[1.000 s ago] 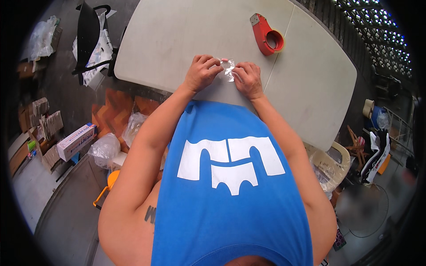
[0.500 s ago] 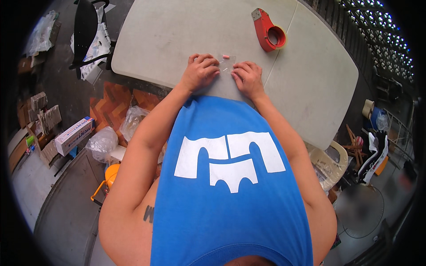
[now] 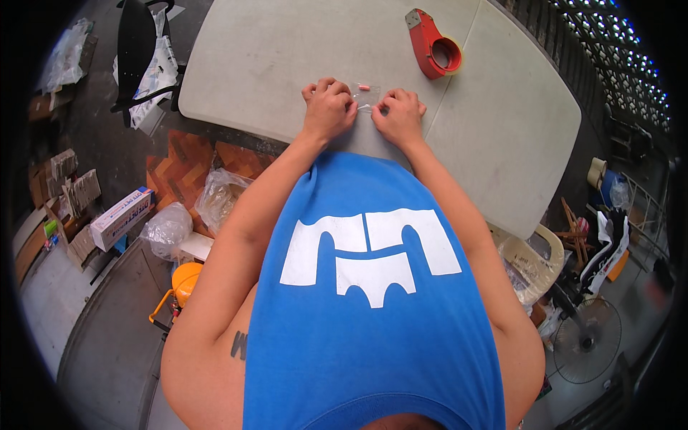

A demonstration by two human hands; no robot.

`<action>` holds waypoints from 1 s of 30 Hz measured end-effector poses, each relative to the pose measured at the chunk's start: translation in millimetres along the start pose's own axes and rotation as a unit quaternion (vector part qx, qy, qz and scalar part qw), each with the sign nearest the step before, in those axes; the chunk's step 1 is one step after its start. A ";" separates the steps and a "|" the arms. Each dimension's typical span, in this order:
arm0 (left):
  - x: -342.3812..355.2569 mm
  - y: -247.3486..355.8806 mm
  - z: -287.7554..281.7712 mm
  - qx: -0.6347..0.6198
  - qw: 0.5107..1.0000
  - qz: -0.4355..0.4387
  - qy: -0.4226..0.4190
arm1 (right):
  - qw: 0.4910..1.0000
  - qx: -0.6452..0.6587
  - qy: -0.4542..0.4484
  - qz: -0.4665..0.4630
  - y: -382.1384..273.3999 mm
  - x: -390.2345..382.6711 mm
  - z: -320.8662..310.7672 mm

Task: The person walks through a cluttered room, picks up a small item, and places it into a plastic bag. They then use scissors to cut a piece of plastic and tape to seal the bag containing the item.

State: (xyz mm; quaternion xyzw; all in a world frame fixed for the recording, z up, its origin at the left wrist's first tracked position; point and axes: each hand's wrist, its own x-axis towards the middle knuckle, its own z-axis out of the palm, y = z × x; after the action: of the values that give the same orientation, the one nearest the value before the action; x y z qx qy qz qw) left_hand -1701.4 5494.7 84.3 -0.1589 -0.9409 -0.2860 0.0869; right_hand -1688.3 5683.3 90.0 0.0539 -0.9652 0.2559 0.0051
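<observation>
A small clear plastic bag (image 3: pixel 366 96) lies between my hands near the table's front edge. Inside it, or just under its film, shows a tiny orange-red cylinder (image 3: pixel 364 88). My left hand (image 3: pixel 330 109) pinches the bag's near left corner between thumb and fingertips, the other fingers curled. At the opposite corner my right hand (image 3: pixel 399 116) is closed the same way, thumb against forefinger. A whitish glint runs along the near edge of the bag between both pinches; whether it is the bag's rim or a separate piece is too small to tell.
A red tape dispenser (image 3: pixel 433 50) rests on the pale folding table (image 3: pixel 287 50), beyond my right hand. A black chair (image 3: pixel 137 64) stands off the table's left end. Plastic bags and a long box (image 3: pixel 122 218) are at left; a plastic chair (image 3: pixel 534 261) and a fan (image 3: pixel 587 340) at right.
Both hands have tightened from loosely resting fingers into pinches at the bag's near corners. The right hand has tipped more upright, and the near edge of the bag looks drawn between them.
</observation>
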 end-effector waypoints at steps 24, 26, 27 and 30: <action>19.8 20.8 -29.5 0.045 0.966 -0.221 -0.127 | 0.984 -0.121 -0.087 -0.100 -32.0 -38.9 25.3; 13.5 19.2 -18.6 0.044 0.987 -0.140 -0.067 | 0.981 -0.149 -0.089 -0.091 -32.3 -39.1 23.3; 13.6 15.1 -14.7 0.033 0.990 -0.117 -0.072 | 0.979 -0.164 -0.087 -0.079 -34.9 -40.1 23.4; 19.6 5.6 -14.5 0.000 0.992 -0.066 -0.104 | 0.984 -0.143 -0.085 -0.066 -45.3 -37.6 12.0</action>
State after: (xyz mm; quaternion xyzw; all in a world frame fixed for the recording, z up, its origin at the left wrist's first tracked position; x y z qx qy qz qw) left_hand -1716.8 5495.8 104.0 -0.1250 -0.9534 -0.2729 -0.0308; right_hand -1645.9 5642.1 100.5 0.1376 -0.9831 0.1091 -0.0521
